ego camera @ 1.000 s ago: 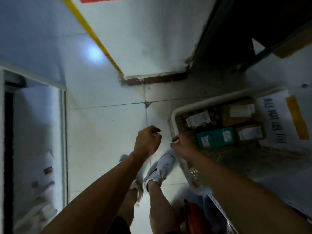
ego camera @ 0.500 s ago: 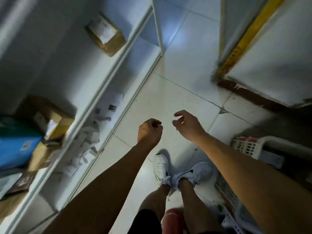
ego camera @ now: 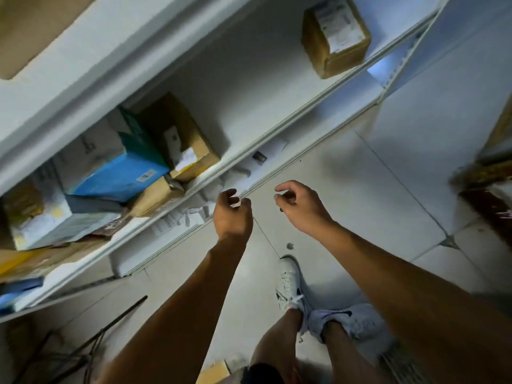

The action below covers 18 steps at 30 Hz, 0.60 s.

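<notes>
White shelf edge (ego camera: 304, 151) runs near left hand (ego camera: 232, 217) (curled) and right hand (ego camera: 303, 207).

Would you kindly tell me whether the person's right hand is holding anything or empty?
Empty: the right hand hovers over the floor tiles, fingers loosely curled, with nothing between them.

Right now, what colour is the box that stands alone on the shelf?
The box is cardboard brown, with a white label; the head view shows it best.
</notes>
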Each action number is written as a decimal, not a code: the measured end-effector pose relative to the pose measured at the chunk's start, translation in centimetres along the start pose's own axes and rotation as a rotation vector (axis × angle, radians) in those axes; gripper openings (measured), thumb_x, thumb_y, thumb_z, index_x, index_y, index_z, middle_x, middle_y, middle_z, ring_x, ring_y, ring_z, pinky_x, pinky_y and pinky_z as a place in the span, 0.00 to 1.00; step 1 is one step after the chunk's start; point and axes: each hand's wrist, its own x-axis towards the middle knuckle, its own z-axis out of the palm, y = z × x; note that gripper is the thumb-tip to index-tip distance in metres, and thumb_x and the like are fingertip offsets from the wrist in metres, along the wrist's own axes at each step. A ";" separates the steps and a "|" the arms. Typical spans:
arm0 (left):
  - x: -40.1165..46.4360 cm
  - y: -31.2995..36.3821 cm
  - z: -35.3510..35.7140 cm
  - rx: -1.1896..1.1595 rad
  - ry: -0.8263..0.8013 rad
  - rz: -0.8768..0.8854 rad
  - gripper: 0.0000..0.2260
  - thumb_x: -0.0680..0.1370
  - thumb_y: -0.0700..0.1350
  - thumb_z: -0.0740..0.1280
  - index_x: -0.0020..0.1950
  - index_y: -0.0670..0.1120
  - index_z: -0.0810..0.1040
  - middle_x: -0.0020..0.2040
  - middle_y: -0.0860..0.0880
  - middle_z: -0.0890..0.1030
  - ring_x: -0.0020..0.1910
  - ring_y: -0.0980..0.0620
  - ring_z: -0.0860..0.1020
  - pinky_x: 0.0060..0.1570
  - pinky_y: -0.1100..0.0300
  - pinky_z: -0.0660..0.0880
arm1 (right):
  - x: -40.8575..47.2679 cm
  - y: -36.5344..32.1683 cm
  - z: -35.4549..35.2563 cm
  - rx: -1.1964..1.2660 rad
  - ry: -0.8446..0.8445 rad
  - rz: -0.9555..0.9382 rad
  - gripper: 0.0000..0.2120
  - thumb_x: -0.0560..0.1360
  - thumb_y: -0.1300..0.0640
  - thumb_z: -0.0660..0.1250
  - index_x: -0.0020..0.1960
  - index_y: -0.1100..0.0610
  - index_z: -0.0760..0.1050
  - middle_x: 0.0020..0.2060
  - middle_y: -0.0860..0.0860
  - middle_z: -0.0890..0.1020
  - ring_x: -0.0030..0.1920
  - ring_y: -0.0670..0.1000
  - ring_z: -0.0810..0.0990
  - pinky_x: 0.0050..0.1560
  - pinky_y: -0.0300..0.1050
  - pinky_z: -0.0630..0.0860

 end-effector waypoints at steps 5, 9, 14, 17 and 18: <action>4.9 -2.1 -3.2 -0.162 0.091 -0.065 0.26 0.80 0.42 0.68 0.77 0.49 0.66 0.70 0.47 0.73 0.55 0.46 0.80 0.61 0.43 0.79 | 5.3 -4.7 6.8 -0.007 -0.087 -0.117 0.13 0.80 0.55 0.68 0.64 0.54 0.77 0.55 0.51 0.81 0.53 0.48 0.80 0.49 0.36 0.74; 7.3 -3.2 -4.4 -0.264 0.090 -0.093 0.32 0.81 0.40 0.66 0.82 0.51 0.58 0.76 0.48 0.68 0.63 0.42 0.78 0.51 0.54 0.80 | 10.6 -8.0 11.4 0.033 -0.038 -0.169 0.24 0.79 0.53 0.68 0.74 0.55 0.69 0.68 0.54 0.75 0.68 0.52 0.74 0.65 0.44 0.72; 9.1 -3.8 -5.0 -0.361 0.032 -0.043 0.32 0.81 0.37 0.65 0.82 0.53 0.58 0.77 0.48 0.68 0.65 0.42 0.78 0.48 0.56 0.80 | 14.4 -9.5 14.5 -0.030 -0.043 -0.069 0.32 0.82 0.42 0.60 0.81 0.49 0.56 0.80 0.53 0.57 0.79 0.57 0.53 0.77 0.58 0.58; 9.5 -3.6 -4.9 -0.435 -0.044 -0.088 0.37 0.81 0.36 0.65 0.83 0.58 0.50 0.75 0.46 0.70 0.60 0.44 0.82 0.56 0.49 0.81 | 14.5 -9.2 15.3 -0.029 -0.023 -0.074 0.30 0.83 0.40 0.57 0.81 0.48 0.56 0.78 0.53 0.61 0.77 0.58 0.56 0.76 0.60 0.61; 9.6 -3.5 -4.9 -0.447 -0.061 -0.102 0.39 0.81 0.36 0.65 0.83 0.59 0.48 0.75 0.45 0.70 0.59 0.44 0.82 0.58 0.48 0.80 | 14.5 -9.0 15.5 -0.035 0.006 -0.084 0.29 0.83 0.40 0.57 0.81 0.48 0.57 0.77 0.54 0.62 0.76 0.58 0.58 0.74 0.60 0.63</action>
